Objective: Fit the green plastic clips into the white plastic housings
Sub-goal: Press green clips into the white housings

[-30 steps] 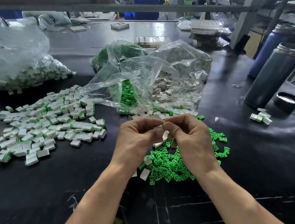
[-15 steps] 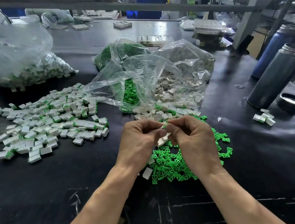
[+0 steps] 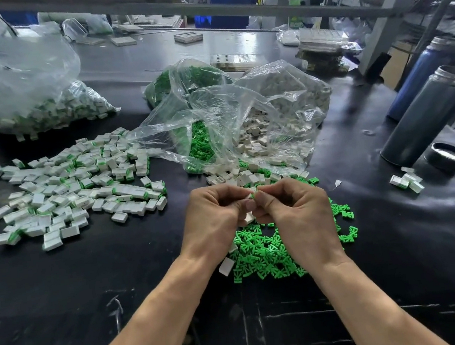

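Head view. Both hands are raised just above the black worktop (image 3: 63,292), fingertips meeting at the centre of the frame. The left hand (image 3: 215,219) is pinched shut on a white housing (image 3: 249,197), of which only a small corner shows between thumb and forefinger. The right hand (image 3: 297,215) is pinched shut on a green clip (image 3: 253,195), visible only as a sliver of green touching the housing. How far the clip is seated cannot be told.

Directly beneath the hands lies a loose pile of green clips (image 3: 262,254), with 1 white housing (image 3: 226,266) at its left edge. Behind the hands, an open clear bag (image 3: 213,116) spills green clips and white housings onto the worktop. To the left, well apart, lies a spread of assembled pieces (image 3: 73,185), white with green ends. A second clear bag (image 3: 9,84) with similar pieces lies at far left. At right stand 2 metal bottles (image 3: 425,113), a black cap (image 3: 446,157) and a few assembled pieces (image 3: 406,180).
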Demonstrator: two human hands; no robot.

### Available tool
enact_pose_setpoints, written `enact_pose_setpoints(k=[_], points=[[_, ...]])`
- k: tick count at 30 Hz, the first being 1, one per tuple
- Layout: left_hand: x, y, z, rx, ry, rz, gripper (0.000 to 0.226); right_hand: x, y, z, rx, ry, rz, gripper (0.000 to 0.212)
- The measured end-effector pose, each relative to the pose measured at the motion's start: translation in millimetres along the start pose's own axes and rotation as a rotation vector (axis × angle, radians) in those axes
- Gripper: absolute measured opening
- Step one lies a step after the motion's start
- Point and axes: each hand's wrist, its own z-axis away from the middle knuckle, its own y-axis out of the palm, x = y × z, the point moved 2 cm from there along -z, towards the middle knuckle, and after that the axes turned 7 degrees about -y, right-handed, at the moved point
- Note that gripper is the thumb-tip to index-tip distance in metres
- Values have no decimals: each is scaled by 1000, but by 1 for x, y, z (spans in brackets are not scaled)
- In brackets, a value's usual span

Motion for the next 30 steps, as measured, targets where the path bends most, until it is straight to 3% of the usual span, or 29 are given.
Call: enact_pose_setpoints(k=[9, 17, 25, 30], points=[[1, -1, 1, -2, 3, -13, 10, 5, 1, 1, 38, 57, -94, 20], [-4, 6, -1, 28, 40, 43, 4, 0, -7, -3, 20, 46, -86, 7], [-1, 9, -2, 125, 17, 55, 7, 6, -1, 0, 89, 204, -106, 73], [-2, 14, 2, 237, -17, 156, 9, 13, 8, 4, 147, 274, -55, 70]])
